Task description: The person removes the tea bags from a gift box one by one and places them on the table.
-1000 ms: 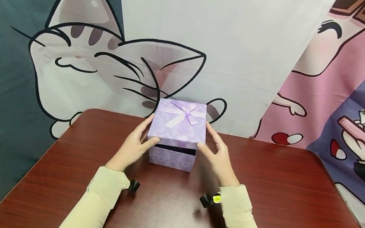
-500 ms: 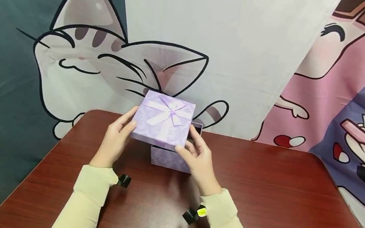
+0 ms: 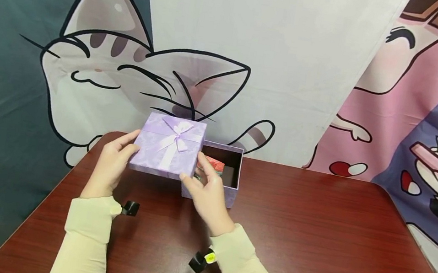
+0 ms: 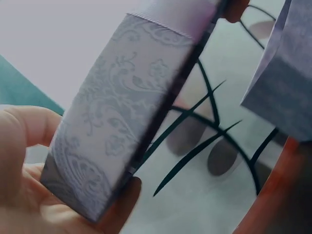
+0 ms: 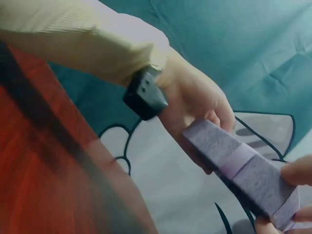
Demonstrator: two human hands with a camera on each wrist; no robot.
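A: Head view: both hands are holding the lid up off the box, out to the left of it. Left hand is gripping the lid's left edge, thumb on top, fingers curled under. Right hand is pinching the near right corner.

B: Step?

A: Looks like lid removal, mid-carry. Lid is hanging clear above the table, and its right edge is overlapping the box's left rim in this view.

B: Next move?

A: My guess, it's calling for a level set-down on bare table left of the box, both grips staying on until it lands.

B: Orientation?

A: Bow is facing up, lid tilting slightly toward the camera. It's near square, no real long axis; the ribbon is running front to back. Box is sitting open side up, something red showing inside.

B: Wrist views?

A: Left wrist is showing fingers wrapping the lid's side wall. Right wrist is blurry.
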